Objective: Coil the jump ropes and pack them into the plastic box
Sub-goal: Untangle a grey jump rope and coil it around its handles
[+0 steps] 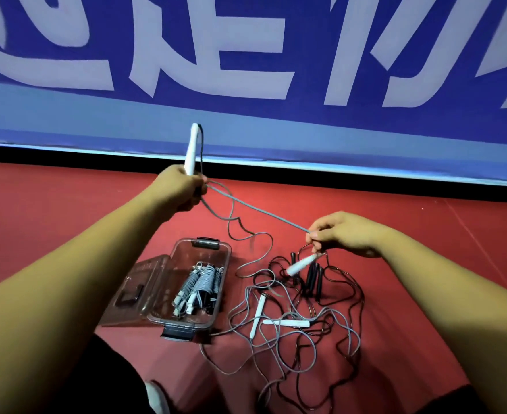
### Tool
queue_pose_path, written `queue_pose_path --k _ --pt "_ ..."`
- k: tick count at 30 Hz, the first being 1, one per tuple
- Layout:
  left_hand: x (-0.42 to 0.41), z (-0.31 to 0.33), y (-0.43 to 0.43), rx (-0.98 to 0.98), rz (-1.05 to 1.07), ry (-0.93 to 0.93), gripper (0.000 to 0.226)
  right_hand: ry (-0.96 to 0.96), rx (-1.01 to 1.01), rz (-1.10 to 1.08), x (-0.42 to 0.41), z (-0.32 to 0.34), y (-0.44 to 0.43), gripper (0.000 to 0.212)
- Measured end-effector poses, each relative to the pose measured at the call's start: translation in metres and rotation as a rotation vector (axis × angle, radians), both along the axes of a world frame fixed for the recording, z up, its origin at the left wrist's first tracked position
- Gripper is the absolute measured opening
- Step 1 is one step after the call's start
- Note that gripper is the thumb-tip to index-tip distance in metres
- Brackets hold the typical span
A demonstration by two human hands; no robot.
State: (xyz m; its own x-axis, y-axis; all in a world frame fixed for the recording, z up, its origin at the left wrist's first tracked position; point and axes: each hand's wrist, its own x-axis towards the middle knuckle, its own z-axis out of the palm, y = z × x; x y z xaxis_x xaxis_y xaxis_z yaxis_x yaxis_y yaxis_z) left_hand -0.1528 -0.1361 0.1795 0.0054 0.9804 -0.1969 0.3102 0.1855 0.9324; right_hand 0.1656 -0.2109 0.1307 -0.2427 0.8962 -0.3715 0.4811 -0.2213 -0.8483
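My left hand (183,188) is raised above the floor, gripping a white jump-rope handle (193,147) that points upward, with grey cord looped through the fist. The grey cord (258,209) runs taut down and right to my right hand (343,234), which pinches it; a second white handle (301,264) dangles just below those fingers. A clear plastic box (213,251) lies open on the red floor between my arms, holding coiled grey ropes (200,286). To its right lies a tangle of grey and black ropes (303,324) with white and black handles.
The box lid (138,294) lies flat to the left of the box. A blue banner with large white characters (246,70) stands along the far edge of the red floor. My dark trouser leg and a white shoe (156,397) are at the bottom.
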Motion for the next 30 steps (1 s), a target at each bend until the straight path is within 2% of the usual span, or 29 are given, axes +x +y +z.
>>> queue_pose_path --k 5,8,9,10,11,14,18,19,21,22,24,25,28,29,30 --pt "-0.008 -0.014 0.002 0.054 -0.194 0.481 0.01 -0.065 0.218 -0.069 -0.014 0.011 0.001 0.02" --pt "-0.001 -0.013 0.003 0.193 -0.277 0.722 0.008 0.107 0.24 -0.177 -0.03 0.021 0.001 0.022" --pt "0.003 -0.013 -0.001 0.231 -0.284 0.732 0.009 0.202 0.202 -0.238 -0.037 0.027 0.002 0.023" --pt "0.009 -0.012 -0.006 0.232 -0.294 0.659 0.009 0.323 0.142 -0.307 -0.043 0.032 0.002 0.023" --pt "0.016 -0.011 -0.013 0.192 -0.311 0.505 0.008 0.465 0.072 -0.375 -0.049 0.037 0.003 0.023" --pt "0.039 -0.009 -0.04 -0.074 -0.48 0.016 0.01 0.849 -0.094 -0.534 -0.059 0.048 0.006 0.024" --pt "0.061 -0.021 -0.066 -0.356 -0.744 -0.184 0.037 1.117 -0.162 -0.711 -0.061 0.052 0.009 0.027" --pt "0.063 -0.023 -0.069 -0.406 -0.786 -0.214 0.039 1.167 -0.172 -0.752 -0.061 0.052 0.01 0.028" --pt "0.066 -0.023 -0.073 -0.461 -0.82 -0.26 0.026 1.198 -0.168 -0.819 -0.058 0.051 0.012 0.027" --pt "0.067 -0.021 -0.073 -0.467 -0.815 -0.268 0.02 1.182 -0.165 -0.847 -0.055 0.05 0.013 0.026" --pt "0.068 -0.021 -0.073 -0.449 -0.781 -0.28 0.015 1.027 -0.115 -0.879 -0.052 0.048 0.015 0.024" --pt "0.068 -0.02 -0.072 -0.449 -0.768 -0.289 0.014 0.85 -0.045 -0.855 -0.049 0.046 0.016 0.023" --pt "0.067 -0.017 -0.07 -0.472 -0.767 -0.288 0.002 0.007 0.301 -0.641 -0.043 0.034 0.016 0.017" --pt "0.067 -0.015 -0.069 -0.476 -0.766 -0.284 0.007 -0.122 0.376 -0.579 -0.04 0.03 0.017 0.023" --pt "0.067 -0.014 -0.069 -0.483 -0.763 -0.287 0.012 -0.114 0.401 -0.529 -0.04 0.031 0.016 0.027"
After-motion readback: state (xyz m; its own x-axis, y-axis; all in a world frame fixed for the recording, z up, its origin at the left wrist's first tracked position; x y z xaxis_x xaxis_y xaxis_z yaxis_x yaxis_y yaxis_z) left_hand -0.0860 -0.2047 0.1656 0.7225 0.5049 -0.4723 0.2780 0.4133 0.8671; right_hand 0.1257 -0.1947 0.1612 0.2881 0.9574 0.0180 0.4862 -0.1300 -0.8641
